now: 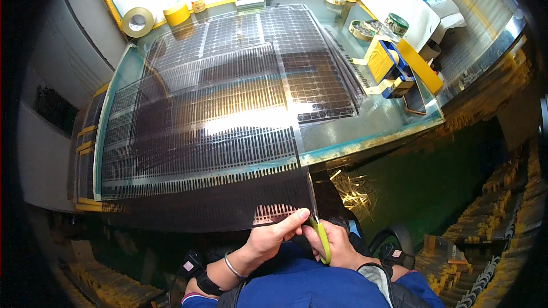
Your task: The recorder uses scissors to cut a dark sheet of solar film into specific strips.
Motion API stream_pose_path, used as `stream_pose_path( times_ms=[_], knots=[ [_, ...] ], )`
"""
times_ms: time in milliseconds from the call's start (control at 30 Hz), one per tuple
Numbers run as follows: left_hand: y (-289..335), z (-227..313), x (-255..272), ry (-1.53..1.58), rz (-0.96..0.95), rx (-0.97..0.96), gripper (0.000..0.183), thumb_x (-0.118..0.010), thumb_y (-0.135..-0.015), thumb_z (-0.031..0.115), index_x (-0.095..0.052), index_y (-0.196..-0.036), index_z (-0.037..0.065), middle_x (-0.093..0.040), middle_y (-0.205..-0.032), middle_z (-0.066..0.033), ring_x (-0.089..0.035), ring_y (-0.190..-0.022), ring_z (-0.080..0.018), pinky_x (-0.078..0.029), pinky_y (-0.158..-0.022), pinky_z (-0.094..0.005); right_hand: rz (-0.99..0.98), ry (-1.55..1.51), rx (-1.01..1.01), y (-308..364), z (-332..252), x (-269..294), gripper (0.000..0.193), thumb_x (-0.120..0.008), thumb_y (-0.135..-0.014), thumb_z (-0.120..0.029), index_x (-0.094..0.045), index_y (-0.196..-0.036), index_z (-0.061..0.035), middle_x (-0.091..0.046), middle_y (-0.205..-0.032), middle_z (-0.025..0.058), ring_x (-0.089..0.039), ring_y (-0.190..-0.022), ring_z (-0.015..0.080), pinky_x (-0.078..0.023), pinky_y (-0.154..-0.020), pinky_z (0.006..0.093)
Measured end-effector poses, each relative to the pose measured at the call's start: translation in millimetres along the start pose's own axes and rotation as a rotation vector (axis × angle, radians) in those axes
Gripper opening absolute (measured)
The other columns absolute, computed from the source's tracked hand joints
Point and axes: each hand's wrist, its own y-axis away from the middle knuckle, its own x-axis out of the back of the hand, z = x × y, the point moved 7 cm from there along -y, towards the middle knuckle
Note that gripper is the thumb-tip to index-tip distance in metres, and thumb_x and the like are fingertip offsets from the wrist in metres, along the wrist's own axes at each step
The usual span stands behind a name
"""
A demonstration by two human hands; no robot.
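- One dark sheet (200, 208) spreads across the frame's centre-left.
- Our left hand (274, 236) pinches its edge, lower centre.
- Just beside, our right hand (339, 244) grips green-handled scissors (324, 240) at that edge.

Beside the dark film (205, 210), the glass table (365, 126) seems passable, with the tape dispenser (380, 64) blocking farther back.

Right hand (341, 244) partly hidden behind the green-handled scissors (325, 240)
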Motion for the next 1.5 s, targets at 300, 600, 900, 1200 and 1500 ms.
stream_pose_path(
  times_ms=[300, 600, 900, 1200, 1500],
  knots=[
    [8, -12, -7, -0.056, -0.081, 0.081, 0.02, -0.063, -0.081, 0.027, -0.062, -0.074, 0.009, -0.053, -0.062, 0.0033, -0.045, -0.054, -0.0033, -0.033, -0.047, -0.0176, 0.049, -0.015, 0.175, -8, 4, 6, 0.027, -0.053, -0.087, -0.027, -0.05, -0.077, -0.0019, -0.05, -0.056, 0.0029, -0.049, -0.048, 0.0097, -0.04, -0.044, 0.0258],
    [10, -19, -9, -0.077, -0.11, 0.089, 0.021, -0.062, -0.082, 0.029, -0.062, -0.076, 0.009, -0.052, -0.061, 0.0037, -0.043, -0.054, -0.0032, -0.032, -0.047, -0.0178, 0.015, -0.081, 0.065, -5, 9, 8, 0.018, -0.055, -0.084, -0.017, -0.048, -0.079, -0.0008, -0.051, -0.06, 0.0057, -0.051, -0.049, 0.0124, -0.042, -0.045, 0.0272],
    [15, -30, -15, -0.157, -0.163, 0.111, 0.021, -0.059, -0.084, 0.03, -0.062, -0.078, 0.01, -0.051, -0.06, 0.0039, -0.042, -0.052, -0.0026, -0.032, -0.045, -0.0172, 0.076, 0.064, 0.181, -8, 1, 18, 0.014, -0.052, -0.082, -0.011, -0.047, -0.077, 0.0008, -0.051, -0.062, 0.0103, -0.05, -0.057, 0.015, -0.042, -0.052, 0.0311],
    [18, -35, -22, -0.288, -0.195, 0.093, 0.023, -0.059, -0.084, 0.03, -0.061, -0.073, 0.01, -0.049, -0.056, 0.0051, -0.043, -0.049, -0.0027, -0.033, -0.043, -0.0183, 0.119, -0.011, 0.27, -12, 3, 24, 0.01, -0.05, -0.081, -0.008, -0.048, -0.076, -0.0003, -0.051, -0.062, 0.0058, -0.047, -0.059, 0.0098, -0.042, -0.053, 0.029],
    [17, -46, -24, -0.322, -0.249, 0.103, 0.024, -0.059, -0.083, 0.032, -0.063, -0.072, 0.011, -0.05, -0.057, 0.0059, -0.042, -0.05, -0.0025, -0.032, -0.043, -0.0189, 0.196, -0.052, 0.218, -8, -4, 29, 0.013, -0.048, -0.084, -0.01, -0.049, -0.077, 0.0006, -0.051, -0.062, 0.0047, -0.047, -0.058, 0.009, -0.042, -0.053, 0.0272]
  ],
)
